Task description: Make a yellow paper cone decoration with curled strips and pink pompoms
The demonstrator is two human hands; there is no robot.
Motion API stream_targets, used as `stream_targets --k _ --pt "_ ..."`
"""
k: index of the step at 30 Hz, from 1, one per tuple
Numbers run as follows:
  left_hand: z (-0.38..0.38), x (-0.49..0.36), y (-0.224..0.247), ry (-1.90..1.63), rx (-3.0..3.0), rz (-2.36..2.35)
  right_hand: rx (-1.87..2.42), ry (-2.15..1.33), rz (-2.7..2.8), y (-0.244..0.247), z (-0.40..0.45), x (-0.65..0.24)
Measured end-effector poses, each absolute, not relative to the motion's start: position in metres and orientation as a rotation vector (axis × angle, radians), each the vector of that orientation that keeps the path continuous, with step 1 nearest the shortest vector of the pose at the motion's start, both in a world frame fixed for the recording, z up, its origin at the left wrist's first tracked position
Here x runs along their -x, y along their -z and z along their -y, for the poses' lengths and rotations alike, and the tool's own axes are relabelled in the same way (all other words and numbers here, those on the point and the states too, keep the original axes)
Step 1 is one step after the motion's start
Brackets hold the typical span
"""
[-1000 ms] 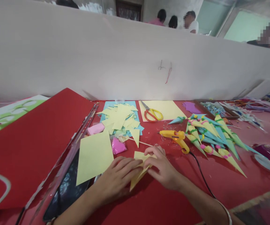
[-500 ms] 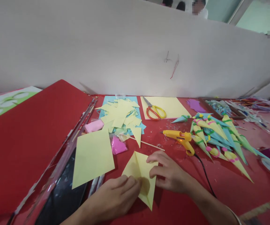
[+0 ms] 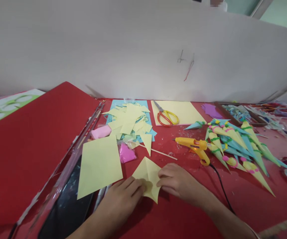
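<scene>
Between my hands is a creased square of pale yellow paper (image 3: 148, 174), its corners pointing up and down and its sides bent. My left hand (image 3: 127, 197) grips its left edge with the fingers closed. On the opposite edge my right hand (image 3: 175, 181) pinches the paper between thumb and fingers. A larger flat yellow sheet (image 3: 100, 167) lies to the left. Just above the creased paper rests a bright pink packet (image 3: 127, 153), near a thin wooden stick (image 3: 164, 153).
A yellow glue gun (image 3: 192, 143) with a black cord lies right of centre, beside a pile of small paper cones (image 3: 233, 139). Scissors (image 3: 167, 118) rest on yellow sheets at the back. Paper scraps (image 3: 128, 119) are heaped left of them. A red board (image 3: 39, 142) covers the left side.
The paper has gone from an open diamond with a central crease to bent sides, its lower tip raised. My right hand has closed on its edge. The camera view has shifted slightly.
</scene>
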State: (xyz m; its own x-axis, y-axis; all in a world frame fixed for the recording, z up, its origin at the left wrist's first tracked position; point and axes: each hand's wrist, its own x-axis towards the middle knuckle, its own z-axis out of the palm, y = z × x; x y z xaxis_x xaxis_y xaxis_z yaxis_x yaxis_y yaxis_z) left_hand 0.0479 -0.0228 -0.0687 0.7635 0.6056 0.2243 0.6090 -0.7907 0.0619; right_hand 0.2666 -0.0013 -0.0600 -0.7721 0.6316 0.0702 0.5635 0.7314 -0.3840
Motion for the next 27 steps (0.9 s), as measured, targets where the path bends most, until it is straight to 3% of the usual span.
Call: stream_targets --k 4,12,27 --pt "0.023 -0.051 0.069 0.542 2.950 1.161 0.984 -0.632 2.677 0.055 0.004 -0.266" --pt "0.023 -0.053 0.065 0.432 2.820 1.609 1.368 -0.515 2.430 0.073 0.008 -0.252" --pt "0.020 -0.059 0.068 0.242 2.736 1.630 1.599 -0.249 2.305 0.079 0.007 -0.239"
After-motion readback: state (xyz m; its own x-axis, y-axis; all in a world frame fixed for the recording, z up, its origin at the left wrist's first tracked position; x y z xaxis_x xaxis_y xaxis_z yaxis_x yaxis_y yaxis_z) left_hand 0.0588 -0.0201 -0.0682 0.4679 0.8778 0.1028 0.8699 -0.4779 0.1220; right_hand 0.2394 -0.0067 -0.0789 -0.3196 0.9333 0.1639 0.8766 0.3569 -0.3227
